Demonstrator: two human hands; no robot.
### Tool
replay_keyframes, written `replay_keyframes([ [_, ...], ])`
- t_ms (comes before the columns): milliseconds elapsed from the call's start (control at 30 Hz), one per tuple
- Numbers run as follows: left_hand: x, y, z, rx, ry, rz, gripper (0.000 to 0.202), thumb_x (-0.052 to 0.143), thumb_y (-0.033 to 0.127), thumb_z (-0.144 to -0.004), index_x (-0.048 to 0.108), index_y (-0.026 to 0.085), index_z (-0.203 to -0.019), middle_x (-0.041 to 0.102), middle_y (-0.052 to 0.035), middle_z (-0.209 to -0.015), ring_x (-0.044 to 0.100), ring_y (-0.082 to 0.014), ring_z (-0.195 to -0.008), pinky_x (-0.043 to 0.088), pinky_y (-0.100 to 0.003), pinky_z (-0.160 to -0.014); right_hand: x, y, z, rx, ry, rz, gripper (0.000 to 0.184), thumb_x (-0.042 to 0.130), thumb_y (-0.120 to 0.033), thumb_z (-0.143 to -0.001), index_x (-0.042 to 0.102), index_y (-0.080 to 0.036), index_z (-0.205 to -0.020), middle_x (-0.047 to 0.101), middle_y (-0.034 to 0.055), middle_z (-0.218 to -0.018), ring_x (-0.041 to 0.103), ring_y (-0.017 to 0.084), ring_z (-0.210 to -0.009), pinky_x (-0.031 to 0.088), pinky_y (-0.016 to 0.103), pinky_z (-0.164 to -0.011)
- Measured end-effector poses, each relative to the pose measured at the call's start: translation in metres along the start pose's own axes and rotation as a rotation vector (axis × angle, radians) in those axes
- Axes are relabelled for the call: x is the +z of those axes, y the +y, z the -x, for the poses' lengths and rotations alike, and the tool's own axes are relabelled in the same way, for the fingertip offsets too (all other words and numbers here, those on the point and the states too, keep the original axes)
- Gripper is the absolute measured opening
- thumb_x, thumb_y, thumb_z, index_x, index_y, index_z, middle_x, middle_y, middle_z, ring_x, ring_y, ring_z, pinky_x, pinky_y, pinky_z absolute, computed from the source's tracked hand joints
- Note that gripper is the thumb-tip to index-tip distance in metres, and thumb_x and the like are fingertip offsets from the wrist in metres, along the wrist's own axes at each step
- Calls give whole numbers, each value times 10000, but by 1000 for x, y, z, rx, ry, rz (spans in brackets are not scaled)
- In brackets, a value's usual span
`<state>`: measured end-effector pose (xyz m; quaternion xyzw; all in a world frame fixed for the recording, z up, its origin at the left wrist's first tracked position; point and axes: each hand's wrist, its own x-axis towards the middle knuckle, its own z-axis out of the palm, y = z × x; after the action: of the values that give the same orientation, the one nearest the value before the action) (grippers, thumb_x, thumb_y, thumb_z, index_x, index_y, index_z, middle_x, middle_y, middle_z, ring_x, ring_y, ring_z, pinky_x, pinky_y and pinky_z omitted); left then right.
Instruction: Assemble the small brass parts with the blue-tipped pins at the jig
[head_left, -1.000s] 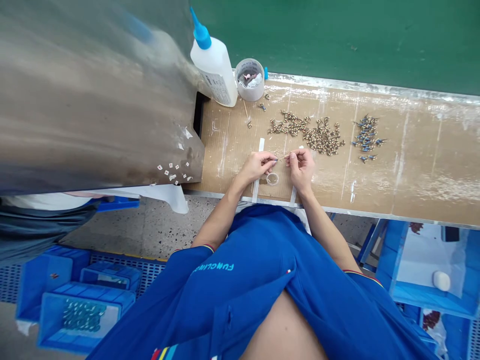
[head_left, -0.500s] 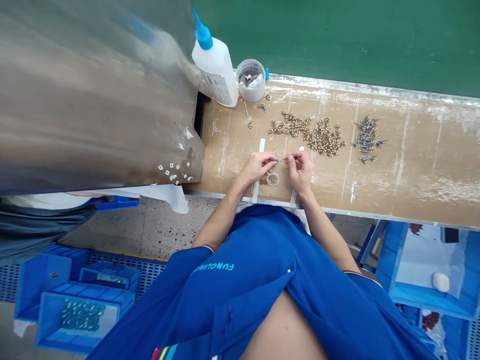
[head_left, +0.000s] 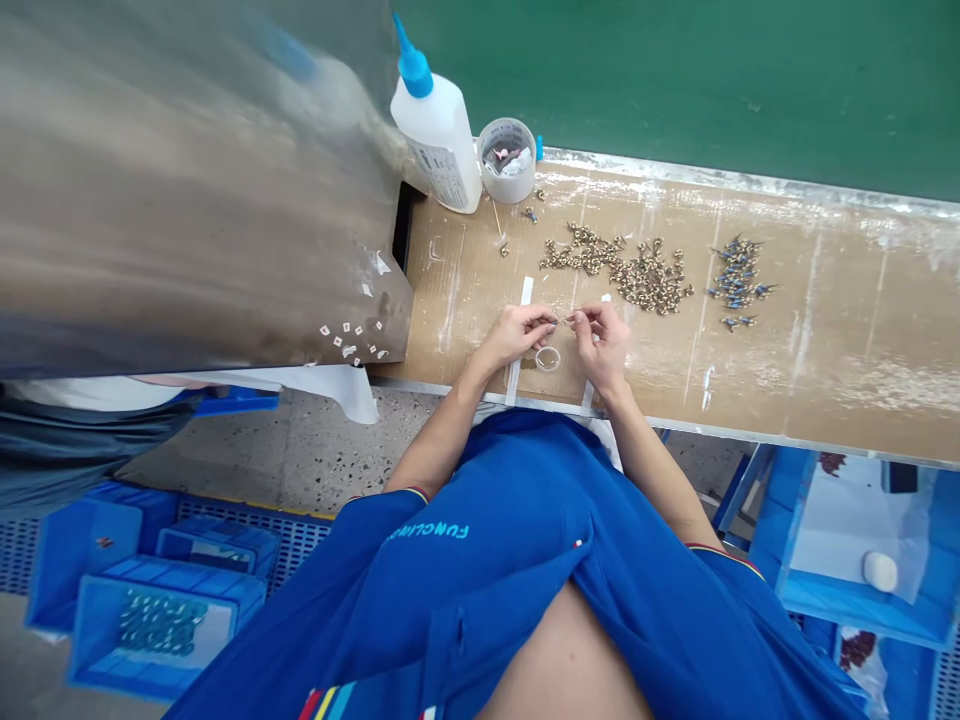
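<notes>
My left hand [head_left: 523, 332] pinches a tiny metal piece with a hint of blue, mostly covered by the fingertips. Facing it, my right hand [head_left: 602, 340] is closed on a thin stick [head_left: 568, 319], its tip close to that piece; whether they touch I cannot tell. Just below the fingertips lies a small clear round dish [head_left: 547, 359] on the cardboard-covered bench [head_left: 847, 350]. Beyond my right hand spreads a heap of small brass-coloured metal parts [head_left: 651, 280]. Farther right is a group of similar parts with blue on them [head_left: 736, 272].
A white bottle with a blue nozzle [head_left: 439, 140] stands at the back left beside a tape-roll cup [head_left: 508, 165] holding scraps. A metal housing [head_left: 202, 200] borders the left. Blue bins [head_left: 169, 630] sit below on the floor. Part of another person [head_left: 82, 435] shows at the left edge.
The view has shifted very slightly. Both hands keep nearly the same place, and the fingertips and stick have moved only a little.
</notes>
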<state>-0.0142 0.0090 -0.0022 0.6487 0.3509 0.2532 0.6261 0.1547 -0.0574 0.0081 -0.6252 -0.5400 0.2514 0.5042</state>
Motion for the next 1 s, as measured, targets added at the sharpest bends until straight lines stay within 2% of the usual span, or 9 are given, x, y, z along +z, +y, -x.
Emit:
replay_keyframes([
  [167,0,1,1,4,1,22,133,650,212,-904,707,121,-981,712,-22,-752,643,-99,-584,536,-206,-595,-7,-7,5,67,37,-56,374,539,-608,-1013,608,-248,-939,706,23,-822,681,159,-704,537,282,-615],
  [267,0,1,1,8,4,47,124,655,218,-902,704,123,-967,702,-16,-737,644,-97,-583,541,-206,-602,-19,-16,13,49,24,-78,346,569,-575,-1005,623,-242,-926,694,26,-812,669,165,-698,538,294,-613],
  [400,0,0,1,10,1,64,117,665,223,-899,690,125,-959,690,-6,-725,645,-95,-578,549,-208,-612,-30,-28,24,-94,-105,-27,274,580,-460,-1018,656,-240,-875,680,34,-795,641,175,-711,539,325,-643],
  [567,0,2,1,27,13,61,114,668,227,-885,685,127,-936,689,-4,-721,643,-95,-578,550,-208,-606,-25,-28,37,-207,-260,77,167,585,-314,-1016,704,-256,-914,686,53,-891,646,182,-752,541,330,-649],
  [700,0,3,1,18,36,64,103,660,219,-885,677,132,-938,687,-3,-719,648,-100,-579,552,-209,-594,-23,-19,41,-250,-299,164,171,543,-303,-1032,708,-268,-1006,684,83,-986,681,227,-911,574,381,-789],
  [767,1,3,1,6,40,70,104,662,220,-888,675,133,-944,682,0,-712,650,-100,-577,556,-210,-593,-30,-11,36,-236,-264,194,178,541,-343,-1032,697,-260,-1053,680,98,-1029,677,245,-947,576,403,-827],
  [833,1,2,1,-1,45,79,109,673,226,-888,675,133,-943,679,1,-712,649,-96,-569,555,-206,-586,-41,-1,24,-169,-165,258,202,527,-369,-1032,681,-243,-1070,668,106,-1052,662,242,-906,574,401,-808],
  [933,1,0,0,-4,59,80,117,694,233,-883,674,132,-939,670,6,-702,637,-86,-550,535,-188,-550,-55,18,2,-21,13,416,205,485,-335,-1025,652,-223,-1068,638,106,-1052,637,238,-876,563,408,-816],
  [1000,2,-1,-1,-6,69,77,128,701,241,-882,673,132,-942,668,7,-701,631,-81,-540,523,-178,-531,-59,29,-10,40,54,510,194,492,-304,-1001,639,-215,-1092,623,112,-1067,633,259,-936,550,441,-887],
])
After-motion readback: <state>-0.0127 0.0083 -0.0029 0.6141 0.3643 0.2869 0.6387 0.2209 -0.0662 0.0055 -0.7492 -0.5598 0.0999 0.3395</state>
